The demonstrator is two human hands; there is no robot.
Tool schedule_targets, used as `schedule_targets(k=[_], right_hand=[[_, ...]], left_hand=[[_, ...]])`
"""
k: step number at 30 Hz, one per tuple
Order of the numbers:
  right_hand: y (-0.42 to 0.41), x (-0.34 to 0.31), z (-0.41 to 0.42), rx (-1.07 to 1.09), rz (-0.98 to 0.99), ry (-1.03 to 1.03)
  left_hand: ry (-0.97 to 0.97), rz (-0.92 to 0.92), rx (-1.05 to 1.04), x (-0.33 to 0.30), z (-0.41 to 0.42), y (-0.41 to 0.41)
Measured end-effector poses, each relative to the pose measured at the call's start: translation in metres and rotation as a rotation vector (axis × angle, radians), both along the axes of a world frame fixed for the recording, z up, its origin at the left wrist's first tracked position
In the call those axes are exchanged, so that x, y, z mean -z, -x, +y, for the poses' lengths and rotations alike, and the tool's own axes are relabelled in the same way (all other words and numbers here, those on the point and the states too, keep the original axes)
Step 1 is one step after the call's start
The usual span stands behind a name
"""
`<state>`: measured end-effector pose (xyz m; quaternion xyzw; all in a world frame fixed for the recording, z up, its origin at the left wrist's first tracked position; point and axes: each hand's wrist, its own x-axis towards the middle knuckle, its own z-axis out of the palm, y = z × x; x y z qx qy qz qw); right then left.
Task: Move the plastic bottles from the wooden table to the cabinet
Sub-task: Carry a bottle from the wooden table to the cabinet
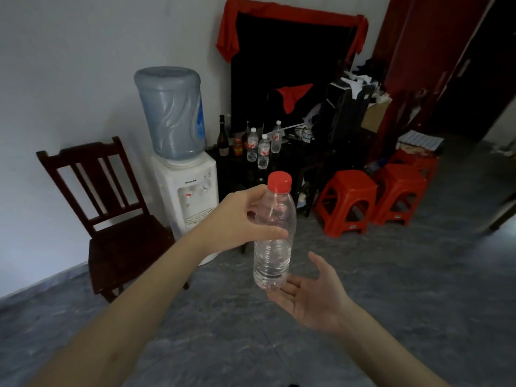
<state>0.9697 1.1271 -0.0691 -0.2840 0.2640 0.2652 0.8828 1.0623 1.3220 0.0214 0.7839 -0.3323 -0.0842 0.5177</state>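
A clear plastic bottle (275, 236) with a red cap stands upright in mid-air at the centre of the head view. My left hand (240, 216) grips its upper body, thumb in front and fingers behind. Just under the bottle's base lies my right hand (310, 291), palm up with straight fingers; whether it touches the base I cannot tell. Three white-capped plastic bottles (264, 149) with red-and-white labels stand on a dark cabinet (290, 157) straight ahead.
A water dispenser (185, 191) with a blue jug stands left of the cabinet, and a dark wooden chair (111, 208) further left. Dark glass bottles (223, 138) share the cabinet top. Red plastic stools (346, 202) crowd the floor to the right. Grey floor lies between me and the cabinet.
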Motion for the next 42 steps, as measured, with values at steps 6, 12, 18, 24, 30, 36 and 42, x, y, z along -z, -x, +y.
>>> schedule_targets(k=[6,12,18,24,30,36,42], right_hand=[[-0.069,0.005,-0.042,0.025,0.022,0.000],[-0.157,0.002,-0.111,-0.026,0.010,0.059],[-0.235,-0.001,-0.162,-0.044,-0.021,0.068],[-0.299,-0.001,-0.186,-0.073,-0.038,0.083],[-0.360,0.014,-0.197,-0.071,-0.017,0.070],[-0.436,0.025,-0.191,-0.053,0.022,0.074],[-0.529,0.022,-0.183,-0.049,0.019,0.076]], left_hand=[[-0.033,-0.012,-0.004,0.005,-0.046,-0.073],[-0.037,-0.003,-0.007,0.000,-0.105,-0.148],[-0.017,-0.016,-0.021,-0.008,-0.152,-0.211],[-0.037,-0.059,-0.020,-0.009,-0.187,-0.268],[-0.047,-0.052,-0.016,0.005,-0.196,-0.334],[-0.082,-0.029,0.002,0.016,-0.195,-0.418],[-0.020,0.014,-0.020,0.013,-0.183,-0.511]])
